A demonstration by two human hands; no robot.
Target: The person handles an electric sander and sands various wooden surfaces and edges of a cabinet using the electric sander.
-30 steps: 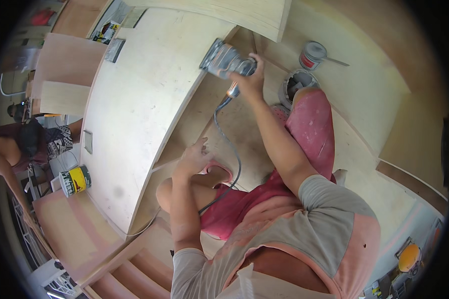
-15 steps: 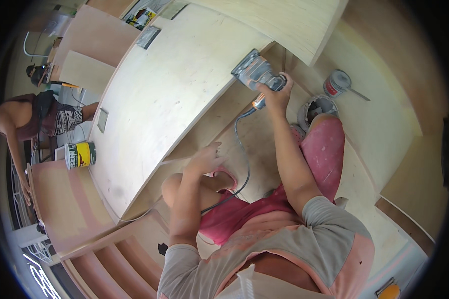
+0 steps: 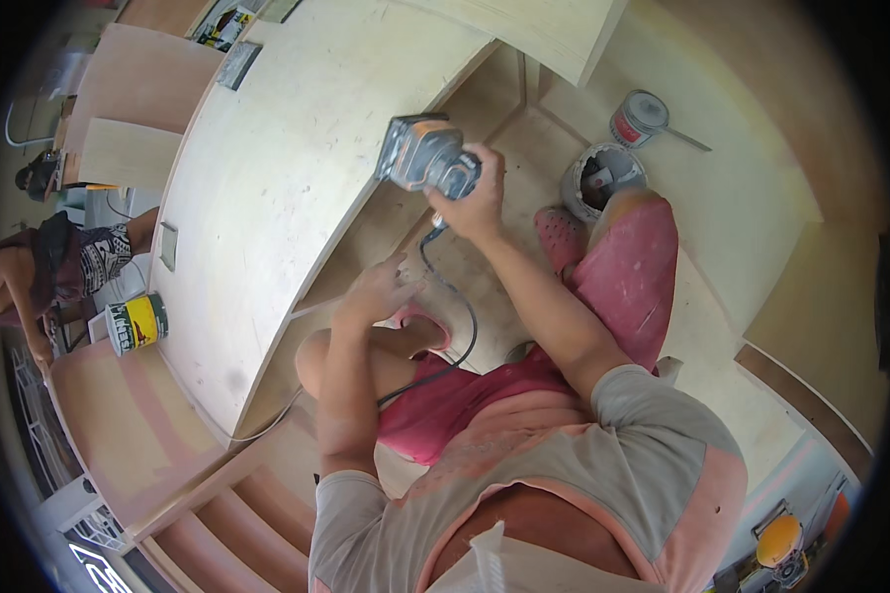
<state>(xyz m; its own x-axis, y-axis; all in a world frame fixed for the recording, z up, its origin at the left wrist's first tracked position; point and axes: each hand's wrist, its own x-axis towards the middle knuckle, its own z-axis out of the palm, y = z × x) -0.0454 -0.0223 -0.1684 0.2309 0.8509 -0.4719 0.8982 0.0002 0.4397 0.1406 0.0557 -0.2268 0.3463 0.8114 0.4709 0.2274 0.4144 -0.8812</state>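
Note:
My right hand [image 3: 473, 198] is wrapped round the body of a grey and orange electric sander [image 3: 427, 156]. The sander's flat pad meets the edge of a large pale wooden panel [image 3: 257, 188]; whether it presses on the surface I cannot tell. From the tool's rear a black cord [image 3: 462, 296] loops down across my lap. My left hand [image 3: 374, 293] holds nothing, its fingers apart, just above my left knee and below the panel's lower edge.
A white bucket [image 3: 576, 188] with things in it and a grey tin [image 3: 639, 117] with a stick beside it stand at the right. A yellow and green pail [image 3: 136, 324] is at the left, near a co-worker [image 3: 44, 267]. Sanding blocks [image 3: 238, 65] lie on the panel.
My right hand has carried the sander left and slightly down along the panel's edge. My left hand has shifted slightly left. The whole view has moved a little too.

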